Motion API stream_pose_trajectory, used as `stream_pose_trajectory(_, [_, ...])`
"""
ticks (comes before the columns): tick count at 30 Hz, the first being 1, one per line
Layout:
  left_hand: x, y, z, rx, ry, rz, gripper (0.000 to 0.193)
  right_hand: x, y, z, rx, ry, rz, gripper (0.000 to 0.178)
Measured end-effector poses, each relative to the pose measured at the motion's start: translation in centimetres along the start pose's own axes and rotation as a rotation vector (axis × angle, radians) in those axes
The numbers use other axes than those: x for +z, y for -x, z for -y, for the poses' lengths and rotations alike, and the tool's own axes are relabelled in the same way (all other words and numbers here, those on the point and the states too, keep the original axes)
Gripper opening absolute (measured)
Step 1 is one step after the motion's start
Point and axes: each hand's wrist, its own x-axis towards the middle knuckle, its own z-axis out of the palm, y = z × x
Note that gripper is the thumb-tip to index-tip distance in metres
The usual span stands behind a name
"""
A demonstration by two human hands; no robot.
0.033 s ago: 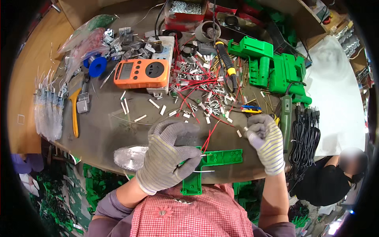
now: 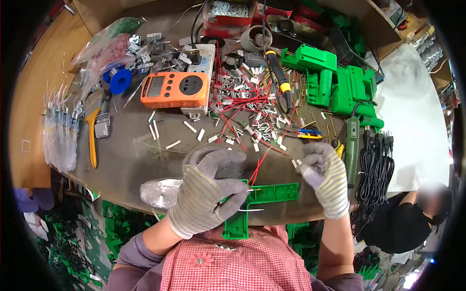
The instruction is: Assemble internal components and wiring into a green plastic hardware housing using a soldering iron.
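My left hand [image 2: 201, 196], in a striped knit glove, is closed in a pinch on a thin wire [image 2: 251, 189] above a green plastic tool housing half [image 2: 279, 193]. Red wires [image 2: 258, 167] rise from behind its fingertips, and a white wire [image 2: 252, 210] crosses the housing lower down. The housing lies open side up at the table's front edge, partly covered by that hand. Right of it, my gloved right hand [image 2: 331, 182] hovers with fingers pinched; a small white piece [image 2: 298, 163] shows at their tips. A similar white tube lies on the table beside them.
Red wires, white tubes and screws [image 2: 242, 102] are heaped mid-table. Behind them stand an orange meter [image 2: 167, 90] and a yellow-black soldering iron [image 2: 279, 75]. Green housings [image 2: 315, 72], a green screwdriver [image 2: 352, 145] and black cords [image 2: 374, 165] lie right. A person [image 2: 393, 223] sits nearby.
My right hand has shifted slightly left and down, bringing its fingertips beside the white tube on the table. My left hand and the green housing have hardly moved.
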Motion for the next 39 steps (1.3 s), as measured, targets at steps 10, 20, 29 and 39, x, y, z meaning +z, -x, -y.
stream_pose_trajectory(10, [0.3,0.0,0.1,0.023,0.039,-0.056,0.014,4.5,2.5,1.0,-0.204,-0.050,0.240,0.016])
stream_pose_trajectory(20, [0.2,0.4,0.3,-0.004,0.022,-0.041,0.015,5.3,2.9,1.4,-0.121,-0.144,0.227,0.017])
stream_pose_trajectory(29, [0.3,0.5,0.2,-0.005,0.008,-0.028,0.014,6.4,2.7,1.1,-0.297,0.123,0.267,0.013])
stream_pose_trajectory(39, [-0.5,0.9,0.3,-0.023,-0.105,0.048,0.016,6.7,2.2,2.5,-0.435,0.303,0.365,0.017])
